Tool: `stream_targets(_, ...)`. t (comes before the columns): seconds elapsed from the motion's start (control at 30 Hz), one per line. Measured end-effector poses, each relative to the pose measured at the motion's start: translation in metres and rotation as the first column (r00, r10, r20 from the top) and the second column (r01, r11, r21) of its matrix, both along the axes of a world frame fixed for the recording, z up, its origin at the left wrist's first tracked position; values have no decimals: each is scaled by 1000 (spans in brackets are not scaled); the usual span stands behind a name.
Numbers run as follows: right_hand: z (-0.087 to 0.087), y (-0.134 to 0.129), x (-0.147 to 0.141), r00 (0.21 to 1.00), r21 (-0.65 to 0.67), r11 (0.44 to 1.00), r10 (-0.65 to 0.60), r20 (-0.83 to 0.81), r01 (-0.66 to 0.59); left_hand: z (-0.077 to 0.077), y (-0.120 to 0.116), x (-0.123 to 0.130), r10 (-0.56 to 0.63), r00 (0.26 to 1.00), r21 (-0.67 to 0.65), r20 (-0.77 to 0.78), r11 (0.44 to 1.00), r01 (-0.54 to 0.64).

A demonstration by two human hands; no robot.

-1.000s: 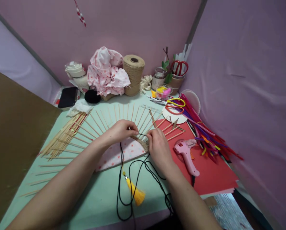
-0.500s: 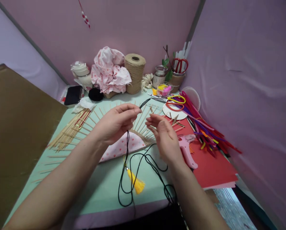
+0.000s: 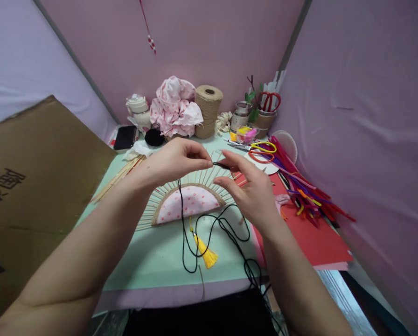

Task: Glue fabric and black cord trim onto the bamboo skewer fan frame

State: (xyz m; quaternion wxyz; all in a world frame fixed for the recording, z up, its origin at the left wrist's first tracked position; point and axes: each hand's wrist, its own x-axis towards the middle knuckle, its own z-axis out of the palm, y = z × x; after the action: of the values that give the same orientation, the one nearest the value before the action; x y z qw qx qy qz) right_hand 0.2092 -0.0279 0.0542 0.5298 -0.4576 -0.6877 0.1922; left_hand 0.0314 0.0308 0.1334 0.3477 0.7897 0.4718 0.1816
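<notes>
A black cord is pinched between the thumb and fingers of my left hand (image 3: pixel 181 161); its doubled end juts out to the right. My right hand (image 3: pixel 253 189) faces it with thumb and fingers apart, and that cord end reaches its upper fingers. From my left hand the black cord (image 3: pixel 181 205) hangs down and lies in loops on the table. Beneath my hands is a half-round fan shape (image 3: pixel 191 205) of pink dotted cloth with a twine edge and thin sticks radiating out. A yellow tassel (image 3: pixel 207 253) lies just in front of it, crossed by the cord.
Scissors (image 3: pixel 263 151), coloured pipe cleaners (image 3: pixel 310 198) and red paper (image 3: pixel 310 240) lie to the right. At the back stand a twine spool (image 3: pixel 208 112), crumpled dotted cloth (image 3: pixel 176 109) and a white bottle (image 3: pixel 138 109). Cardboard (image 3: pixel 48 186) rises on the left.
My right hand has come closer to my left, and the cord end now extends between its fingers and thumb. The view has shifted, showing more of the cardboard and the fan shape.
</notes>
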Motion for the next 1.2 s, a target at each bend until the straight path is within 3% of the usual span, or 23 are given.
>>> stream_targets(0.23, -14, -12, 6, 974, 5, 988, -156, 163, 157, -27, 7, 12, -106, 994, -95, -1, 990, 105)
stream_targets(0.47, -60, -26, 13, 942, -158, 947, -239, 237, 280, -79, 28, 29, -244, 966, -271, 82, 928, 257)
stream_targets(0.7, -88, -32, 9, 875, -229, 914, -211, 436, 335, -120, 40, 42, -322, 942, -213, -91, 931, 297)
stream_targets(0.87, -94, -35, 1, 884, -268, 909, -183, 430, 318, -126, 40, 35, -356, 911, -114, -208, 934, 339)
stream_targets(1.2, -82, -17, -4, 848, -207, 917, -205, 489, 341, -105, 58, 23, -296, 923, -50, -248, 955, 293)
